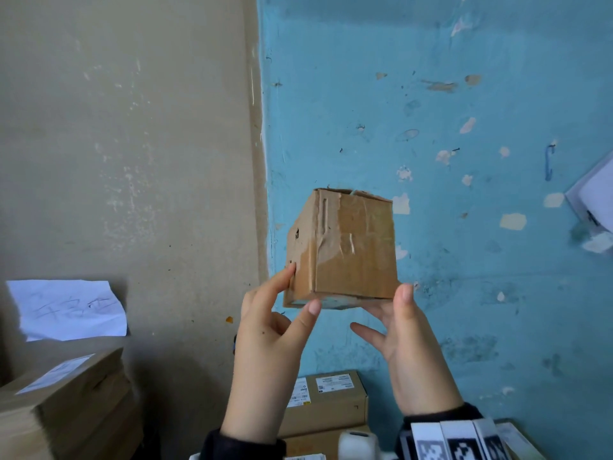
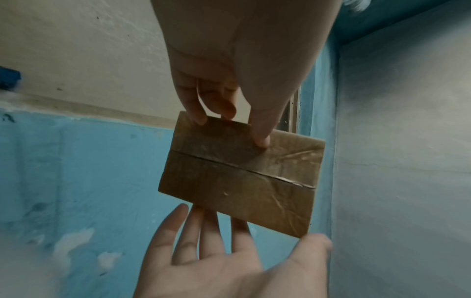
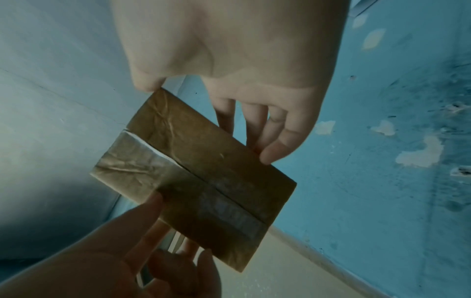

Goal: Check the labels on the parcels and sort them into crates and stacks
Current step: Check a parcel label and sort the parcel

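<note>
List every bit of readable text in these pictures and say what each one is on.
None can be read.
Paper sheet on the wall: faint handwriting, illegible.
Labels on the lower box: print and barcodes, too small.
Label on the left box: blurred.
Held box: tape only on the faces in view.
Wrist markers: black-and-white patterns, no words.

A beige wall (image 1: 126,127) meets a blue wall (image 1: 464,111) with chipped paint. A handwritten paper (image 1: 68,308) hangs on the beige one, low at left.
</note>
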Demonstrator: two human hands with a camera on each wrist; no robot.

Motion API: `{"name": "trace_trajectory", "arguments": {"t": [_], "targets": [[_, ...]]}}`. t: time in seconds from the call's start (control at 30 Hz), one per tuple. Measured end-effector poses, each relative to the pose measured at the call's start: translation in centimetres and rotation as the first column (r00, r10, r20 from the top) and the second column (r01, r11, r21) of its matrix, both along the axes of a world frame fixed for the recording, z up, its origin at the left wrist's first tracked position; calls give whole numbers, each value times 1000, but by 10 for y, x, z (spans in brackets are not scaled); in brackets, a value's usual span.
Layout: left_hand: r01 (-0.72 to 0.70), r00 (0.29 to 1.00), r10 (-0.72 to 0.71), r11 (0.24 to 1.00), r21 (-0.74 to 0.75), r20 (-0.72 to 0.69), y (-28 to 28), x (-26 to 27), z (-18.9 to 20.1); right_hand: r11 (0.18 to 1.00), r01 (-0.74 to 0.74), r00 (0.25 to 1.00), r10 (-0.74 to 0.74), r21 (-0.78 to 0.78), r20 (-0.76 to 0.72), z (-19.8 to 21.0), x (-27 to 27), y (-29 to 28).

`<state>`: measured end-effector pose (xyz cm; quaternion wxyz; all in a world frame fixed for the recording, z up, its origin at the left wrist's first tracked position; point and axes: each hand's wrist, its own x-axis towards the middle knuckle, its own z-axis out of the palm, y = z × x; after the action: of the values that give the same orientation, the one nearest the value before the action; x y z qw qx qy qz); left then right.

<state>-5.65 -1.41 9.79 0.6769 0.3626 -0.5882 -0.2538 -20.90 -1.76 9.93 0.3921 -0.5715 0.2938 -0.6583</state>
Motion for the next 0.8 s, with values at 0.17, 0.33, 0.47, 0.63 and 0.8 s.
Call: {"name": "trace_trajectory", "arguments": {"t": [0.17,0.33,0.47,0.63,0.8], "targets": [[-53,998,52,998,-21,-28,2,4,3,996,54,997,-57,-67,-44,2,1,1],[-48,996,47,999,-20,-74,2,7,-1,983,150,989,-150,-102,13,-5,-1,-8],[-26,993,23,999,-20,-113,3,6,-5,979,155,987,-149,-132,53,-8,0,-8],[168,974,-159,985,41,-161,8,3,-4,990,85,994,-76,-109,81,-8,2,-5],[272,960,-267,961,57,-85,11,2,-3,988,80,995,-72,-132,65,-7,0,-4]]}}
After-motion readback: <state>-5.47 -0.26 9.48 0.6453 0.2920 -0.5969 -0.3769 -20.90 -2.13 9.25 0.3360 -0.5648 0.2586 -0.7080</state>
